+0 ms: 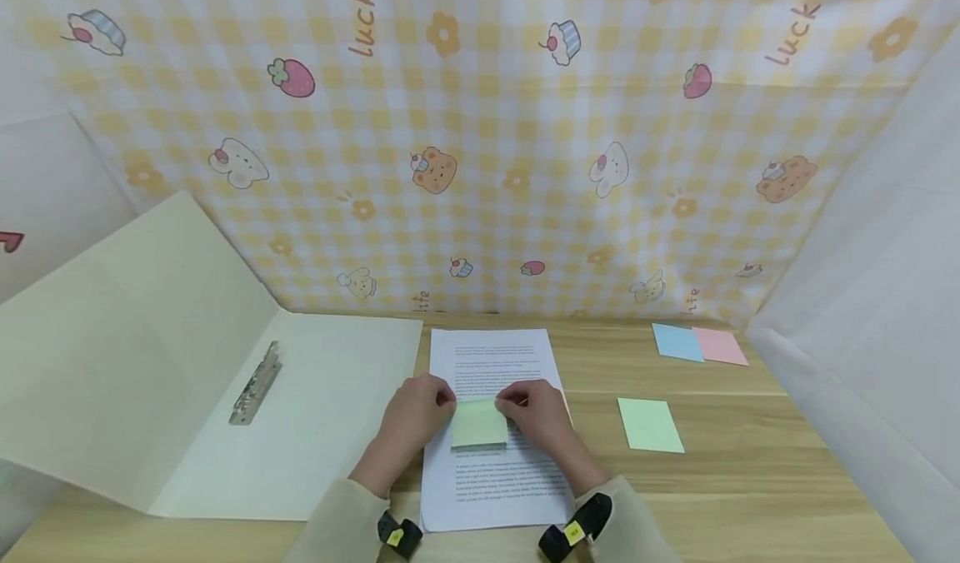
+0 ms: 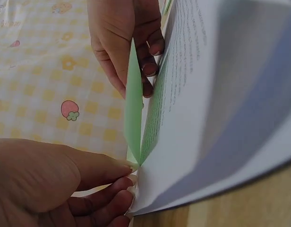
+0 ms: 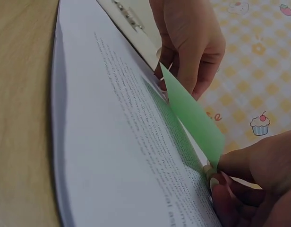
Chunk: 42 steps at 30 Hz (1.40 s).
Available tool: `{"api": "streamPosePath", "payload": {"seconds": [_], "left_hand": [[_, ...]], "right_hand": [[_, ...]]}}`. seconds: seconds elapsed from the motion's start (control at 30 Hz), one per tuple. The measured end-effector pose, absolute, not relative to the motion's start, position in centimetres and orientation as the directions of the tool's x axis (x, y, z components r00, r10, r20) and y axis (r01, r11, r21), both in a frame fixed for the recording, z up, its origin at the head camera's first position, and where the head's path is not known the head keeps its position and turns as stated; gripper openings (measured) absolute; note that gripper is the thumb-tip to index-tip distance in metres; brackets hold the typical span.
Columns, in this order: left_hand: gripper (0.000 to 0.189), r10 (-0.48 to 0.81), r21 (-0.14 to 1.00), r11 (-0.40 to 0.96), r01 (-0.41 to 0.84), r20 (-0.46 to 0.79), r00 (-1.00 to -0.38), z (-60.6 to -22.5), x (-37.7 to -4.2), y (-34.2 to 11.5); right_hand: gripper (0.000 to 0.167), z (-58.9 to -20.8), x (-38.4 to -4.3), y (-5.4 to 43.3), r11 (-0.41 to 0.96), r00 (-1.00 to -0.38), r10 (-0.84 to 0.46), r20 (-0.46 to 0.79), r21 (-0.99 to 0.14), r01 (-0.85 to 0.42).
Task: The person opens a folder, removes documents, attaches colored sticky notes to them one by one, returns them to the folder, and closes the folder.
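Observation:
A green sticky note [image 1: 478, 424] is held above a stack of printed paper [image 1: 510, 496], its lower edge tilted up off the page and casting a shadow. My left hand [image 1: 417, 413] pinches its upper left corner between thumb and fingers. At the upper right corner, my right hand [image 1: 538, 413] pinches it likewise. In the left wrist view the note [image 2: 132, 109] stands edge-on between both hands, over the lines of text. The right wrist view shows its green face [image 3: 190, 116] angled away from the sheet.
To the left lies an open white folder [image 1: 330, 413] with a metal clip [image 1: 255, 384], its cover [image 1: 135, 338] raised. On the wooden table [image 1: 765, 463] to the right lie another green note [image 1: 650, 425], a blue note [image 1: 677, 342] and a pink note [image 1: 720, 346]. A checkered cloth [image 1: 487, 113] hangs behind.

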<state>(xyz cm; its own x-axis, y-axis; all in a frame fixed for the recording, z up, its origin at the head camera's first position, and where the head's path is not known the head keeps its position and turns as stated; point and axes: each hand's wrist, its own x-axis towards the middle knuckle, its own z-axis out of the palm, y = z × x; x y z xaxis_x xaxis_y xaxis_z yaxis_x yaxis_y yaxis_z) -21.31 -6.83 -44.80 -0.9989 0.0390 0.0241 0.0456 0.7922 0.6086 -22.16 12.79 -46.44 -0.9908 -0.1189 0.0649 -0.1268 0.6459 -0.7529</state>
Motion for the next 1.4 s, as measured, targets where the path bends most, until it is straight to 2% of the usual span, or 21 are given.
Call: {"api": "streamPosePath", "payload": {"seconds": [0.57,1.0,1.4], "left_hand": [[0.004,-0.003,0.585,0.811,0.012,0.025,-1.000,-44.74,-21.31,-6.56],[0.005,0.024,0.579,0.815,0.036,0.029,-0.999,-44.51,-21.26,-6.52],[0.006,0.033,0.587,0.809,0.027,0.002,-0.999,-44.67,-21.37,-6.53]], "right_hand": [[0.008,-46.62,-22.06,12.33,0.680,-0.990,-0.110,0.086,-0.720,-0.137],[0.006,-46.79,-22.20,12.50,0.698,-0.989,-0.108,0.105,-0.700,-0.151],[0.007,-46.62,-21.98,12.34,0.704,-0.991,-0.111,0.071,-0.698,-0.129]]}}
